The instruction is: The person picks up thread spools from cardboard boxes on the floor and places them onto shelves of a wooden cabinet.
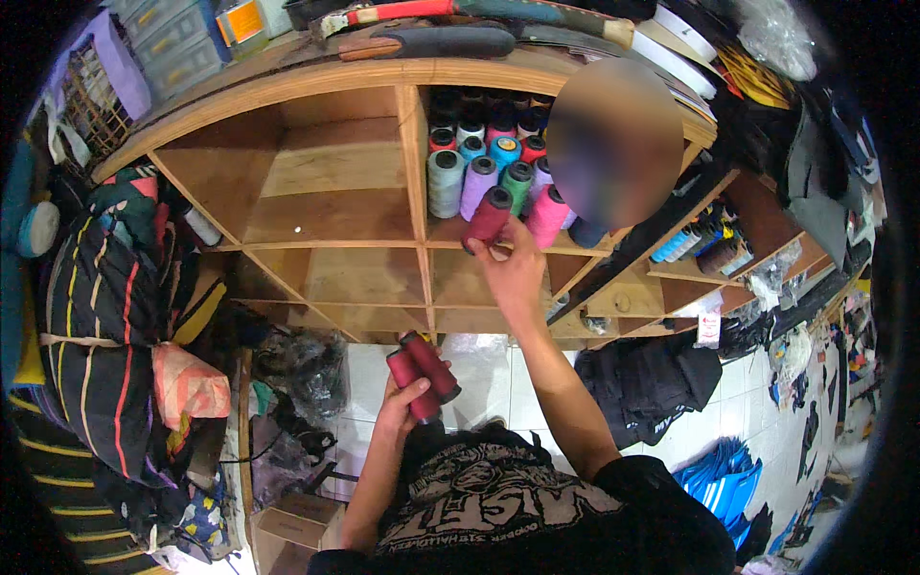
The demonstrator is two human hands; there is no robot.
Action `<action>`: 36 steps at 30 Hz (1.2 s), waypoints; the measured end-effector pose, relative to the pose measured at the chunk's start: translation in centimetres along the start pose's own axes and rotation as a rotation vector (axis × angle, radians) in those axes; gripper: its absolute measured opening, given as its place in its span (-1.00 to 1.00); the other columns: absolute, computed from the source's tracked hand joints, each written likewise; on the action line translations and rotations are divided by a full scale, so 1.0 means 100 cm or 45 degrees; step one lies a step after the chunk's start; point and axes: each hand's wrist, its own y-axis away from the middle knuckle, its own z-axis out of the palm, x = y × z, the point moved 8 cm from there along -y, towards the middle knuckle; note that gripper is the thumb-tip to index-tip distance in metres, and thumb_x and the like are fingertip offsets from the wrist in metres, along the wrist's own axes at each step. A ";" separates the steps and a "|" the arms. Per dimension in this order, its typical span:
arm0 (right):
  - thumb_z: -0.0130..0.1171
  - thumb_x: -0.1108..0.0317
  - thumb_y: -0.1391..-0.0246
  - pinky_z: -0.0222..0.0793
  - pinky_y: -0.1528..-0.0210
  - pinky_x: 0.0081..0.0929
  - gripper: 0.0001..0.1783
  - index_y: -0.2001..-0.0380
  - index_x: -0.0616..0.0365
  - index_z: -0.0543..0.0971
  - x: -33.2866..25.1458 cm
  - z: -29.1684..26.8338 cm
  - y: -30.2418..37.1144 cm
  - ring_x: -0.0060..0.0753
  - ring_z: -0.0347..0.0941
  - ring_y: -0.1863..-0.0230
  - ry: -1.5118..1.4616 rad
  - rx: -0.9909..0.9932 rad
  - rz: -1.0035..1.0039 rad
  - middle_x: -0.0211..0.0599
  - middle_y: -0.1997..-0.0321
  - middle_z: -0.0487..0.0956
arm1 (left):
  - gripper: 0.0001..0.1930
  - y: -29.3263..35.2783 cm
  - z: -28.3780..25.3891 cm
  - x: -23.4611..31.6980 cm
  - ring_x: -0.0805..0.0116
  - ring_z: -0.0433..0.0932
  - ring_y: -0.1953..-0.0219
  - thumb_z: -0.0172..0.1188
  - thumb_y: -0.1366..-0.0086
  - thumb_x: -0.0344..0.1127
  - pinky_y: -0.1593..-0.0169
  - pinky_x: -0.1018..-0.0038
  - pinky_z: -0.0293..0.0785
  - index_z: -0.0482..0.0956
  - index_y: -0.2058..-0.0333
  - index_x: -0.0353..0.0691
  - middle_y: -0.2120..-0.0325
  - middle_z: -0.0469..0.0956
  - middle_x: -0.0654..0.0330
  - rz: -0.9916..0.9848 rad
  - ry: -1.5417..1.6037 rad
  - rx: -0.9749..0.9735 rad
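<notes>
In my right hand (508, 264), the fingers are closed round a dark red thread spool (488, 218) at the front edge of a shelf compartment. Behind it stand several upright spools, among them a pale grey spool (446, 185), a lilac spool (478, 187), a green spool (517, 185) and a bright pink spool (547, 217). Lower down, near my chest, my left hand (401, 401) grips two dark red thread spools (433, 369) side by side, with the thumb across the nearer one.
The wooden shelf (417, 153) has several compartments. Long-handled tools (422, 40) lie on its top. A striped fabric bundle (96, 316) stands at left, a cardboard box (292, 525) below it. A black bag (652, 388) and blue plastic (724, 484) lie on the floor at right.
</notes>
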 end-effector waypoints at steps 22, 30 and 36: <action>0.34 0.40 0.15 0.47 0.33 -0.39 -0.52 0.14 0.29 0.41 0.009 0.046 0.006 -0.25 0.51 0.35 0.224 0.165 -0.137 -0.12 0.29 0.51 | -0.19 0.007 -0.018 0.012 -0.04 0.33 -0.11 0.31 0.01 -0.29 -0.15 0.04 0.29 0.08 -0.20 -0.25 -0.09 0.29 -0.02 0.070 -0.073 0.126; 0.37 0.38 0.15 0.45 0.37 -0.50 -0.56 0.20 0.28 0.42 0.024 0.039 0.010 -0.33 0.47 0.40 0.039 0.187 0.012 -0.17 0.34 0.48 | -0.21 0.003 -0.012 0.008 -0.02 0.33 -0.12 0.30 0.01 -0.33 -0.15 0.05 0.30 0.09 -0.19 -0.28 -0.08 0.30 -0.02 0.046 -0.027 0.086; 0.31 0.26 0.05 0.45 0.30 -0.57 -0.54 0.10 0.23 0.45 0.034 0.046 0.094 -0.44 0.49 0.31 0.025 -1.056 0.256 -0.28 0.28 0.54 | -0.28 0.003 -0.003 0.009 0.10 0.37 -0.09 0.26 0.01 -0.41 -0.12 0.18 0.35 0.15 -0.14 -0.34 -0.04 0.35 -0.01 0.064 -0.106 0.089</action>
